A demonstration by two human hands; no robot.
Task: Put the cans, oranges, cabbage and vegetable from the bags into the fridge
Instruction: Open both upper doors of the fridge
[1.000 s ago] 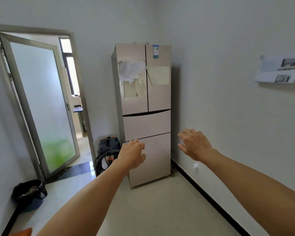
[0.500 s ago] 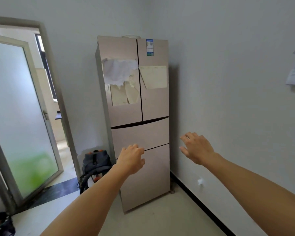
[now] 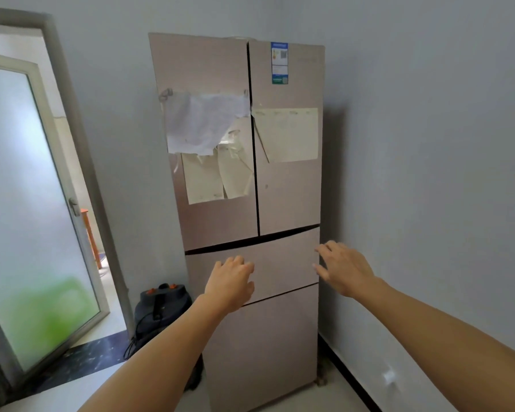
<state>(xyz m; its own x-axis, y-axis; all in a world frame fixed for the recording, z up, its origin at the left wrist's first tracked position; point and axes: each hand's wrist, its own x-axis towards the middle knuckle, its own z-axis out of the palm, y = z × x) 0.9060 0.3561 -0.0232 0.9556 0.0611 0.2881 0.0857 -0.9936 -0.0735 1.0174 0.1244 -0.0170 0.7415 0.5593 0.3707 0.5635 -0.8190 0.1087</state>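
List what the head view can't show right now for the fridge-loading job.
- Fridge interior: hidden, both upper doors and both drawers shut.
- Bags, cans, oranges, cabbage, vegetable: none in the head view.
- Writing on the papers and label: too small and blurred.
- Contact: left hand and right hand, both empty and open, overlap the middle drawer; touching or not, cannot tell.
- Room beyond the frosted door: blurred by the glass.

Just one head-worn wide-angle view, aimed forward and a bit down at the fridge (image 3: 250, 185). Close up: fridge fills the middle, nearly top to floor. Frosted glass door (image 3: 33, 209) left of fridge, bare wall (image 3: 428, 173) right of it.
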